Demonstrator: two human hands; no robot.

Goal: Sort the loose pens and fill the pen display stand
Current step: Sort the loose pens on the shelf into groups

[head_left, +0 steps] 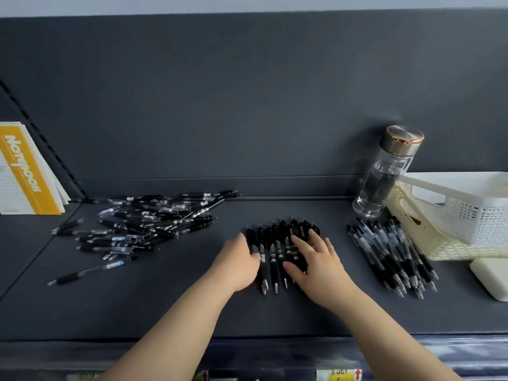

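Several yellow and white paper notebooks (24,171) lean far to the left of the neat row of black pens (275,236), which lies in the middle of the dark grey flat shelf (165,312). Between them and that row is a messy heap of loose pens (143,226), black with clear plastic barrels and shiny tips, crossed over each other every which way. One lone pen (90,270) lies apart, left of the row and nearer the person.

The left hand (239,265), on a bare arm, sits at the left side of the row. Its fingers look relaxed and touch the outermost pen; it holds nothing. The pens in the row lie side by side, touching, tips toward the person, with dark rubbery grips. The right hand (316,262) lies flat on the right half of the row, palm down, fingers spread and straight. It presses on the pens and grasps none.

Just right of the row lies a second bunch of pens (393,254), black and clear, pointing the same way but piled looser. Farther back and to the right of the row stands a round clear glass bottle (384,177) with a shiny copper lid (405,140). Farther right still is a cream plastic basket (453,215) with walls full of little holes, and farthest right of the row, a smooth white flat block (492,276).
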